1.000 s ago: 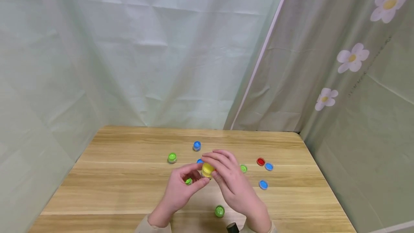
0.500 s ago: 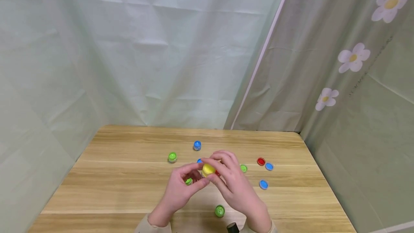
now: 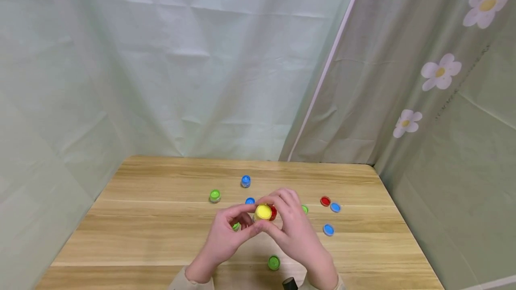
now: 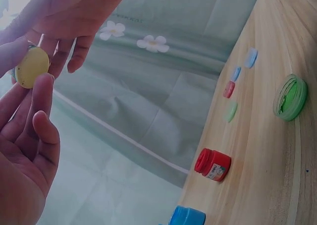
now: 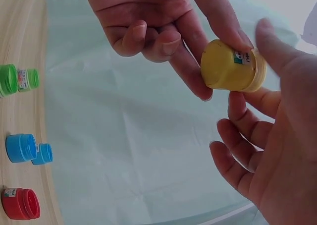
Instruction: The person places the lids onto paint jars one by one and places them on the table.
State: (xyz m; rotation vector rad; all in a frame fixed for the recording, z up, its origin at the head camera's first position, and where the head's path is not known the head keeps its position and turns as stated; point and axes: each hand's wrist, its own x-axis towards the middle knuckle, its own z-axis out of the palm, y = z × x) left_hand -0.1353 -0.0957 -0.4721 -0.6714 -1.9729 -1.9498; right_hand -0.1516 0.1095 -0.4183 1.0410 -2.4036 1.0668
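Between both hands, raised above the table, is a small yellow paint jar (image 3: 264,212), its round yellow top facing the head camera. My left hand (image 3: 227,232) grips the jar's body between thumb and fingers; the left wrist view shows the jar's yellow base (image 4: 32,69). From the other side, my right hand (image 3: 296,234) has its thumb and fingertips around the rim at the jar's top. In the right wrist view that thumb is blurred at the rim, and a printed label (image 5: 242,57) shows on the jar's side.
Behind the hands stand a red jar (image 3: 273,212), blue jars (image 3: 246,181) and green jars (image 3: 215,196). Red (image 3: 325,201), blue (image 3: 328,229) and pale green lids lie at right. A green round lid (image 3: 273,262) and a black object (image 3: 289,283) are near the front.
The right hand's fingers have drawn back from over the jar to its rim, uncovering more of the yellow top and the red jar behind. The left hand stays nearly still.
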